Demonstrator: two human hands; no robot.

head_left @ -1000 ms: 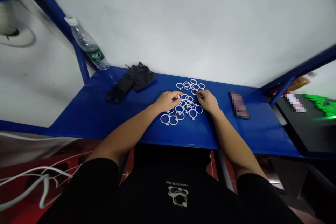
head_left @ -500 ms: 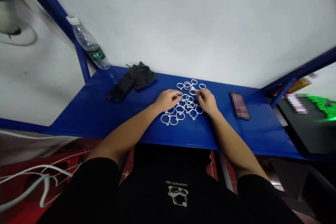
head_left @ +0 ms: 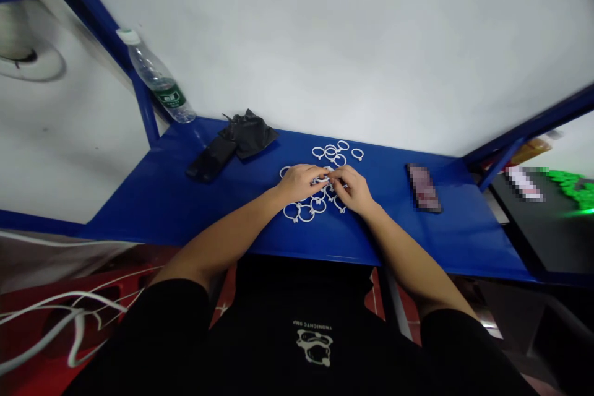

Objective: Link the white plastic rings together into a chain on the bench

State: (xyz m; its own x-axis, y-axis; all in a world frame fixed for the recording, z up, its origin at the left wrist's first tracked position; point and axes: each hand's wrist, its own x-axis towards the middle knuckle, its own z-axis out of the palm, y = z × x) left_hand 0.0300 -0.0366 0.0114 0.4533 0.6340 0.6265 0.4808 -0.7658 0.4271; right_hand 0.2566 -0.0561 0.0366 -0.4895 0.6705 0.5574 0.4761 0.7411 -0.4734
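Observation:
My left hand [head_left: 301, 182] is closed in a pinch on a white plastic ring [head_left: 322, 180], low over the pile. From the other side my right hand [head_left: 353, 190] brings its fingertips against the left ones, closed at the same ring; a small white bit [head_left: 330, 169] shows between them. Fingers partly cover what is held. Below and between the hands lie several loose white rings with small eyelets [head_left: 306, 213]. Another group of white rings [head_left: 331, 151] rests behind the hands, and one ring [head_left: 284, 171] peeks out beyond the left hand.
The blue table [head_left: 250, 223] meets a white wall. At its back left stand a plastic bottle [head_left: 169, 96], a black bag [head_left: 250, 133] and a dark phone-like object [head_left: 212, 158]. A blurred-out phone [head_left: 424, 188] lies at the right. Blue frame bars [head_left: 146, 108] rise at both sides.
My right hand has moved left and slightly down to meet my left hand. A ring now shows beyond the left hand, and the hands cover more of the pile.

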